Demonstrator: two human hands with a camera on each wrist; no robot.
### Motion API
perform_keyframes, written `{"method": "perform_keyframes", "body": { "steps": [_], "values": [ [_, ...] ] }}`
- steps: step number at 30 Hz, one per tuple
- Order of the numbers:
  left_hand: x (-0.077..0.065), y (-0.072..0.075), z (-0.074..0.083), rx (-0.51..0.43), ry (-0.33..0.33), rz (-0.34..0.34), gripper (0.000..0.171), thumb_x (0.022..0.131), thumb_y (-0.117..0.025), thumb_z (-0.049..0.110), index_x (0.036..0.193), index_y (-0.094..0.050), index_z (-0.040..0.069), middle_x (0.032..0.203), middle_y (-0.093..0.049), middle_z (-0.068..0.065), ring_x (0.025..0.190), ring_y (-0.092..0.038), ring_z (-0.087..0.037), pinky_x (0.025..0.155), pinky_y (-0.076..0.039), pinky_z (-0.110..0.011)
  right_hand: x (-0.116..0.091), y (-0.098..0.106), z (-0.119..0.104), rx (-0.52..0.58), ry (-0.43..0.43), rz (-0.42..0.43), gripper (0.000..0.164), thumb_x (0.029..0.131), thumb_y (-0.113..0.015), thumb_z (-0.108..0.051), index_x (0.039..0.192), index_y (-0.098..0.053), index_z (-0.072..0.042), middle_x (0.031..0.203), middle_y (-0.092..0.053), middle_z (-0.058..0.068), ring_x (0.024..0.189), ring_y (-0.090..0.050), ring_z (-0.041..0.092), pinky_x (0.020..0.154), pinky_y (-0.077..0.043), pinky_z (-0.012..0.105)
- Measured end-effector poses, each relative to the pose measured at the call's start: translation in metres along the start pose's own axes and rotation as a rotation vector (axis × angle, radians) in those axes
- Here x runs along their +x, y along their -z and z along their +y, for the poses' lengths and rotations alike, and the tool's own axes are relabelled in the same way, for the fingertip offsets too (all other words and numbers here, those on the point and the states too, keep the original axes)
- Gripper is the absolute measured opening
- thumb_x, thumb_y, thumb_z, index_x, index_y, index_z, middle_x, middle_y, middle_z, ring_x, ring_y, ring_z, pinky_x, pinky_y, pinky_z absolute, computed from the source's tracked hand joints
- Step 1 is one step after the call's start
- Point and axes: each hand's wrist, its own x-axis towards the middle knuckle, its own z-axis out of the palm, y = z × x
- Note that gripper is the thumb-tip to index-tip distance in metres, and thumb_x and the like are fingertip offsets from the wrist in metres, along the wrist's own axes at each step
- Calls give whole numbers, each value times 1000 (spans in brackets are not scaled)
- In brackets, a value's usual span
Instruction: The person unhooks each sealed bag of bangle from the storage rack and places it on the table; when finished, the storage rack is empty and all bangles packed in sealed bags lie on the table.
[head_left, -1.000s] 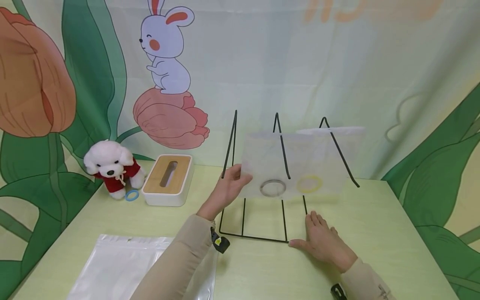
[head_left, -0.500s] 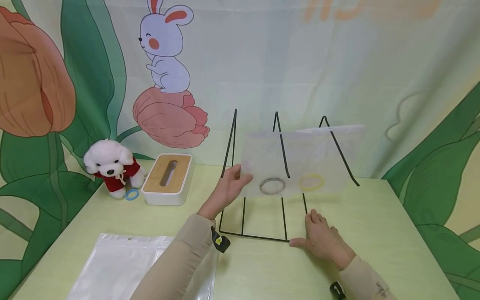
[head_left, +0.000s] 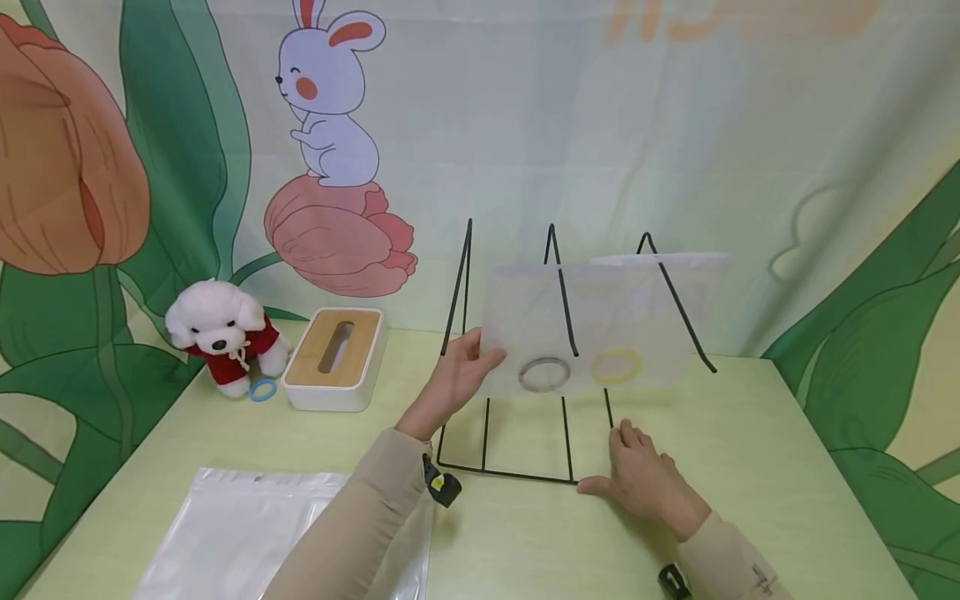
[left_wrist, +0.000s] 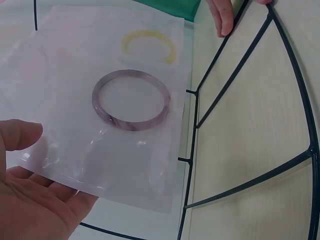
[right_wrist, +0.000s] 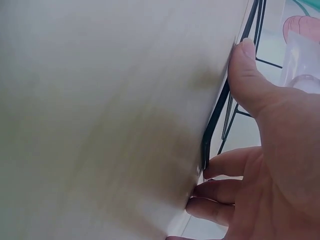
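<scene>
My left hand (head_left: 453, 375) pinches the left edge of a frosted, see-through zip bag (head_left: 517, 300), thumb in front and fingers behind. Inside it lies a purplish-grey bangle (left_wrist: 132, 125). A yellow bangle (left_wrist: 172, 47) shows faintly farther right, seen through the film. The bag stands across the hooks of a black wire rack (head_left: 506, 474), whose middle arm crosses in front of it. My right hand (head_left: 652, 483) rests at the rack's front right corner. Its thumb lies on the front bar and its spread fingers touch the side bar.
A large clear zip bag (head_left: 240, 533) lies flat at the front left, partly under my left sleeve. Farther back are a white tissue box (head_left: 330, 400) with a wooden lid, a plush dog (head_left: 217, 317) in red and a blue ring (head_left: 262, 398). A printed curtain (head_left: 510, 125) hangs behind.
The bag sways very slightly, and the yellow bangle shifts a little right and then back left. Both hands keep their places.
</scene>
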Motion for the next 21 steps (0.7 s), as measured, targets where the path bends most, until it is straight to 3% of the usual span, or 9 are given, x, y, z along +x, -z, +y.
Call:
{"method": "perform_keyframes", "body": {
  "steps": [11,21],
  "values": [
    [-3,3,2,39,25,-21,35,100,-55,26,133,-59,15,128,-62,-3,124,-51,-18,104,-39,-45,-1,1,-1,-8,2,6,106,81,-60,-68,141,-35,15,148,-26,37,132,-31,53,86,-37,75],
    [-5,4,6,89,36,11,31,101,-53,27,123,-66,10,122,-65,-3,119,-52,-15,102,-39,-43,0,0,0,14,-11,-18,108,80,-58,-71,143,-33,14,150,-24,36,134,-29,52,87,-36,75]
  ]
}}
